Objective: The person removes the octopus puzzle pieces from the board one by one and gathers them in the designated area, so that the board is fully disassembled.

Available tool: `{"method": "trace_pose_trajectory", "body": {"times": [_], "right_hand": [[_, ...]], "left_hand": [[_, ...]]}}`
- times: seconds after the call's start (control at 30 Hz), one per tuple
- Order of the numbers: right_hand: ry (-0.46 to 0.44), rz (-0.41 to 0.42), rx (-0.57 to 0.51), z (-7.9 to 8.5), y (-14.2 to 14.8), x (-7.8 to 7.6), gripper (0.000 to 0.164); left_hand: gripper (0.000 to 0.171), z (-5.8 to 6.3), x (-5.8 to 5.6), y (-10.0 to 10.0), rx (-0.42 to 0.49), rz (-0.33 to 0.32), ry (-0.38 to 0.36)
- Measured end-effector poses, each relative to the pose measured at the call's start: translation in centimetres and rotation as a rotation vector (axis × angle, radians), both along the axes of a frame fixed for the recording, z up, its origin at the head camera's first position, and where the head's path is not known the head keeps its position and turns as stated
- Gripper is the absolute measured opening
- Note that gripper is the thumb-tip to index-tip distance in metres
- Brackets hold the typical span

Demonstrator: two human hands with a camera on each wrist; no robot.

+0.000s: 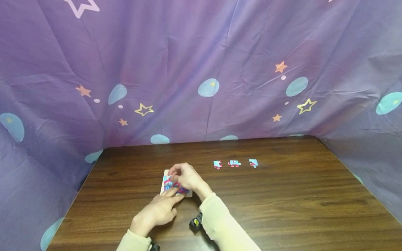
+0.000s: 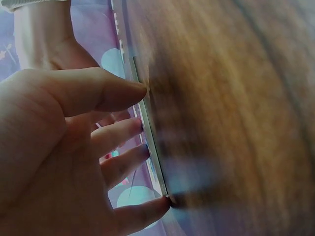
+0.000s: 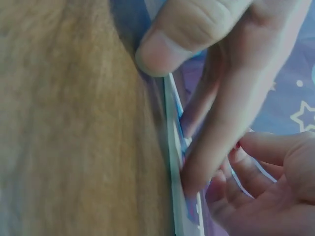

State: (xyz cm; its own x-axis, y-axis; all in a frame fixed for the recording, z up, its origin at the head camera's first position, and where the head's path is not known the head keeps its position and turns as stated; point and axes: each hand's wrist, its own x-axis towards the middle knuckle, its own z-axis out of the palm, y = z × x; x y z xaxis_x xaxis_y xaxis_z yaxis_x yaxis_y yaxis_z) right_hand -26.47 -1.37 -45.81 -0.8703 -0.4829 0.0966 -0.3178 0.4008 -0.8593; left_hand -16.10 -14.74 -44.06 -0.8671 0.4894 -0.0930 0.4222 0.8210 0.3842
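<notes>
A small jigsaw board (image 1: 162, 188) with a pale border and a blue and pink picture lies at the left-middle of the table. My left hand (image 1: 158, 209) presses its outstretched fingers on the board's near part. Over the board's upper right, my right hand (image 1: 187, 177) has thumb and forefinger brought together. In the right wrist view, a red bit of a puzzle piece (image 3: 238, 145) shows between those fingertips, the rest hidden by them. The left wrist view has the left fingertips right at the board's thin edge (image 2: 156, 164).
Three loose puzzle pieces, a left one (image 1: 217, 164), a middle one (image 1: 234, 163) and a right one (image 1: 253, 162), lie in a row beyond and right of the hands. A purple patterned cloth (image 1: 188, 115) surrounds the brown wooden table (image 1: 282, 195) at back and sides.
</notes>
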Motion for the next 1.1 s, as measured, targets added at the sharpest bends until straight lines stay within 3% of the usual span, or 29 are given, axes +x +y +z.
{"method": "trace_pose_trajectory", "body": {"times": [0.3, 0.5, 0.73, 1.1], "right_hand": [[-0.094, -0.016, -0.182, 0.2, 1.9, 0.3, 0.009], [-0.109, -0.041, -0.280, 0.2, 3.6, 0.6, 0.013], [-0.117, -0.101, -0.293, 0.7, 5.8, 0.8, 0.011], [-0.144, -0.193, -0.266, -0.8, 11.2, 0.3, 0.013]], "left_hand": [[0.055, 0.2, 0.0, 0.1, 0.003, 0.003, 0.006], [0.053, 0.2, 0.0, 0.1, -0.002, 0.005, 0.006], [0.053, 0.1, 0.2, 0.0, 0.009, 0.020, -0.014], [0.053, 0.0, 0.1, 0.0, -0.001, 0.017, -0.003]]}}
